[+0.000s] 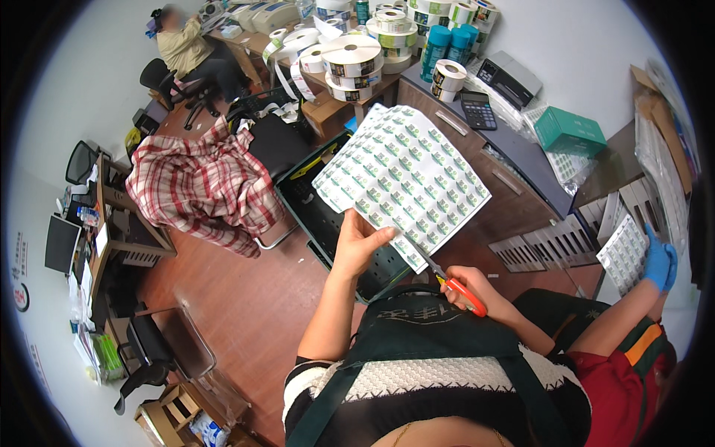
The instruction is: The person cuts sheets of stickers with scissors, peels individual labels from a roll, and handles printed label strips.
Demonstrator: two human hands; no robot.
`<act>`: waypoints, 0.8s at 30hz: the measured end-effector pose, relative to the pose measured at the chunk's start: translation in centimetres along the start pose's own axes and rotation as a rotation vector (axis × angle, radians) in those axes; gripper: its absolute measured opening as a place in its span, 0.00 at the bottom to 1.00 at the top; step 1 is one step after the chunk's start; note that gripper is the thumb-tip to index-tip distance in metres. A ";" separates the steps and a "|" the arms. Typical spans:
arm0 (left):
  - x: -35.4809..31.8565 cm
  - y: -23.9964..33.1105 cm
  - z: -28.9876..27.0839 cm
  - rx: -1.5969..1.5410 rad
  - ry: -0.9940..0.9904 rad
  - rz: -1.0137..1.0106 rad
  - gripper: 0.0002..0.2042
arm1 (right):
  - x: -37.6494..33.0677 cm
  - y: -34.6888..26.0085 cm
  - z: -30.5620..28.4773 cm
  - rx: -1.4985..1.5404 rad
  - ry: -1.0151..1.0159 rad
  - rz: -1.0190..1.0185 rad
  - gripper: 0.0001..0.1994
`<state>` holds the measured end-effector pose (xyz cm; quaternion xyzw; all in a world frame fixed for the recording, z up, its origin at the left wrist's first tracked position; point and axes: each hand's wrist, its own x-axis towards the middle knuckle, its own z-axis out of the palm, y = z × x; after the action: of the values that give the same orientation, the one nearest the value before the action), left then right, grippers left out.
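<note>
In front of me is a large white sheet of stickers (417, 167), printed with rows of small green-and-grey labels. My left hand (357, 244) grips its near edge, thumb on top and fingers underneath. Scissors (469, 299) with red-orange handles are held in my right hand (463, 279), whose fingers wrap the handles. Their blades lie across the sheet's near corner, pointing toward my left thumb. I cannot tell how far the blades part. Beneath the sheet is a dark green plastic crate (298, 212), partly covered by it.
A co-worker's blue-gloved hand (660, 262) at the right holds a similar sticker sheet (624, 253). Label rolls (351, 56), spray cans (436, 52) and a calculator (478, 110) crowd the far surfaces. A plaid shirt (205, 182) drapes over a chair; another person (182, 45) sits far left.
</note>
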<state>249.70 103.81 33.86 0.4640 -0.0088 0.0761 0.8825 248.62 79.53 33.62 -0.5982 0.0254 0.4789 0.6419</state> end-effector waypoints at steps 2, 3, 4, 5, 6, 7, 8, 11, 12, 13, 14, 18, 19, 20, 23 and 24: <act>0.0 0.0 0.1 -0.017 -0.052 0.048 0.34 | 0.0 0.2 -0.4 0.013 0.001 0.012 0.09; 0.0 0.1 -0.1 -0.017 -0.076 0.033 0.35 | 0.0 0.3 -0.5 0.020 0.001 0.019 0.09; 0.0 0.1 -0.2 -0.016 -0.101 0.017 0.35 | 0.0 0.2 -0.5 0.043 -0.017 0.037 0.08; 0.0 0.2 -0.2 -0.004 -0.109 -0.012 0.35 | -0.1 0.1 -0.6 0.065 -0.036 0.055 0.08; -0.1 0.3 -0.1 0.009 -0.117 -0.041 0.34 | -0.1 -0.1 -0.6 0.087 -0.056 0.074 0.08; -0.2 0.4 -0.1 0.022 -0.124 -0.070 0.33 | -0.1 -0.3 -0.3 0.089 -0.049 0.070 0.06; -0.3 0.4 -0.2 0.051 -0.127 -0.120 0.34 | -0.1 -0.6 0.3 0.091 -0.041 0.065 0.05; -0.3 0.3 -0.1 0.112 -0.128 -0.189 0.36 | 0.2 -0.1 -0.1 0.233 -0.030 0.131 0.03; -0.3 0.4 0.0 0.109 -0.132 -0.200 0.35 | 0.3 0.2 -0.3 0.305 -0.029 0.169 0.02; -0.4 0.5 0.1 0.105 -0.135 -0.212 0.35 | 0.1 0.3 -0.3 0.195 -0.023 0.108 0.03; -0.4 0.5 0.2 0.101 -0.139 -0.224 0.34 | -0.1 0.3 -0.3 0.085 -0.018 0.048 0.04; -0.4 0.2 -0.2 0.142 -0.160 -0.260 0.29 | -0.5 -0.2 -0.1 -0.060 -0.029 0.010 0.06; -0.3 0.0 -0.7 0.182 -0.196 -0.300 0.27 | -0.5 -0.1 -0.1 -0.063 -0.047 -0.013 0.06; -0.2 -0.1 -1.1 0.223 -0.233 -0.341 0.26 | -0.4 0.1 -0.1 -0.066 -0.066 -0.036 0.05; -0.6 -0.3 -0.3 0.246 -0.247 -0.372 0.22 | 0.0 0.5 -0.2 0.008 -0.065 0.017 0.05; -0.6 -0.2 -0.2 0.247 -0.249 -0.379 0.22 | 0.1 0.5 -0.2 0.047 -0.056 0.055 0.05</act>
<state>249.08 103.81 33.53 0.5673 -0.0208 -0.1478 0.8099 248.41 79.32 33.15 -0.5685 0.0352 0.5122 0.6428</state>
